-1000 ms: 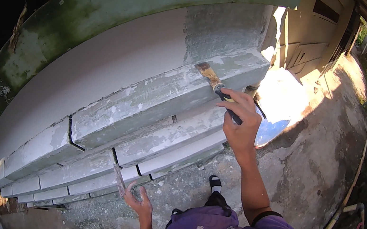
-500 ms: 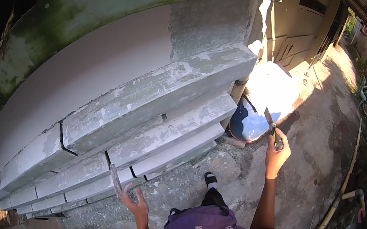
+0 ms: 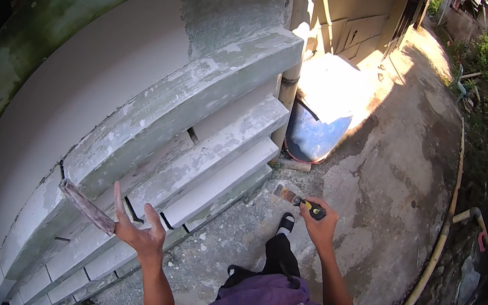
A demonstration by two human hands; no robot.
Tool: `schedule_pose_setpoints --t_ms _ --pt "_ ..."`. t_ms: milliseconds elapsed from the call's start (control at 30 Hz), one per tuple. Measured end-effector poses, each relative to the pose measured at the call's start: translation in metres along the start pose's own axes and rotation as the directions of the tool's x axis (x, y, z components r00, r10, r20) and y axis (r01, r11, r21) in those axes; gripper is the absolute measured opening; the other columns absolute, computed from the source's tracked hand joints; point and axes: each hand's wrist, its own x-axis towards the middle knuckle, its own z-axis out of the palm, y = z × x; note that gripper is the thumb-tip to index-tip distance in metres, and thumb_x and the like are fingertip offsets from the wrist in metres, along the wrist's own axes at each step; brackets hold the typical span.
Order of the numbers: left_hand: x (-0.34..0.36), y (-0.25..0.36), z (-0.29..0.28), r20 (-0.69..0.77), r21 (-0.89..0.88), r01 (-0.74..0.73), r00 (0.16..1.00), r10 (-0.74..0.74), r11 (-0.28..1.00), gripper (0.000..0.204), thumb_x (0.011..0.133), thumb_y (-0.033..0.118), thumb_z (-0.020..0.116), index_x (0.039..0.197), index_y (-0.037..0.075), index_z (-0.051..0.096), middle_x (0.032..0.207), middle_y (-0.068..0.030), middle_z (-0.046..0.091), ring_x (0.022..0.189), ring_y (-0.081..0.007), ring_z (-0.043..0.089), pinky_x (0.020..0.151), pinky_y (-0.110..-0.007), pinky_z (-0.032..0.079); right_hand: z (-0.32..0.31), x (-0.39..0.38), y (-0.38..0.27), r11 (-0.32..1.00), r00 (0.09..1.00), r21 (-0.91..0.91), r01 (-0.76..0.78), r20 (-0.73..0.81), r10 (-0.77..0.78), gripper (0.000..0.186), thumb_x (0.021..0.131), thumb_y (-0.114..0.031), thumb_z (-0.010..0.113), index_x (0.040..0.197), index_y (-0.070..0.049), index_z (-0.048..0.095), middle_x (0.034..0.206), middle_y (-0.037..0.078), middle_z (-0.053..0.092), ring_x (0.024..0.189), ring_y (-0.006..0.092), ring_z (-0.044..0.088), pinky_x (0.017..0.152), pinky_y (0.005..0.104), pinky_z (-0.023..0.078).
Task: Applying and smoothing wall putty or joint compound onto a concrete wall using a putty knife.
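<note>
Head view.
Right hand (image 3: 320, 230): clamping on the handle of a putty knife (image 3: 296, 200), whose blade is pointing left, apart from the ledges.
Left hand (image 3: 144, 240): holding a smeared board (image 3: 88, 207) by its near end, thumb and one finger spreading free; cannot tell whether the board is touching the ledge behind.
Wall (image 3: 84, 76): mostly showing a smooth pale coat; a rough grey patch (image 3: 234, 13) is seemingly awaiting it.
Top ledge (image 3: 177, 88), middle ledge (image 3: 228, 134): showing patchy white over grey-green, judged part done.
Edges: the top ledge is ending beside a pole (image 3: 289, 86), near a blue bin (image 3: 318, 132).
Room: concrete floor (image 3: 390, 195) is stretching rightward to a long pipe (image 3: 454, 186).
</note>
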Motion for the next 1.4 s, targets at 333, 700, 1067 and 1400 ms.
schedule_pose_setpoints --t_ms 333,700,1067,1400 --pt "0.108 0.043 0.081 0.172 0.597 0.040 0.969 -0.176 0.801 0.075 0.095 0.062 0.048 0.134 -0.001 0.057 0.113 -0.0275 0.064 0.132 -0.0398 0.042 0.113 -0.060 0.018 -0.029 0.002 0.018 0.993 0.996 -0.091 0.073 0.063 -0.068 0.019 0.081 -0.006 0.077 0.097 0.000 0.070 0.084 0.011 0.074 0.077 0.0129 0.071 0.073 0.0269 0.054" --pt "0.124 0.133 0.193 0.186 0.558 0.049 0.965 -0.182 0.828 0.095 0.084 0.076 0.052 0.136 -0.004 0.054 0.111 -0.0286 0.063 0.133 -0.0420 0.040 0.111 -0.063 0.020 -0.108 0.067 0.057 0.984 0.999 -0.172 0.037 0.022 -0.034 0.020 0.080 -0.004 0.076 0.098 0.002 0.070 0.090 0.010 0.073 0.082 0.0142 0.070 0.078 0.0279 0.054" --pt "0.140 0.242 0.333 0.135 0.350 -0.005 0.990 -0.045 0.937 0.100 0.069 0.075 0.065 0.127 -0.007 0.060 0.146 -0.0277 0.043 0.140 -0.0333 0.036 0.117 -0.057 0.018 -0.185 0.140 0.112 0.975 0.990 -0.206 0.084 -0.094 -0.105 0.019 0.079 0.000 0.076 0.097 0.002 0.069 0.083 0.008 0.071 0.074 0.0116 0.067 0.072 0.0270 0.053" --pt "0.013 0.320 0.446 0.512 -0.150 -0.325 0.782 0.355 0.934 0.073 0.078 0.065 0.063 0.105 -0.003 0.068 0.151 -0.0246 0.038 0.148 -0.0306 0.023 0.119 -0.052 0.020 -0.207 0.178 0.112 0.984 0.991 -0.176 -0.002 -0.129 -0.021 0.015 0.081 0.001 0.073 0.095 0.002 0.068 0.076 0.005 0.067 0.066 0.0097 0.062 0.065 0.0254 0.051"
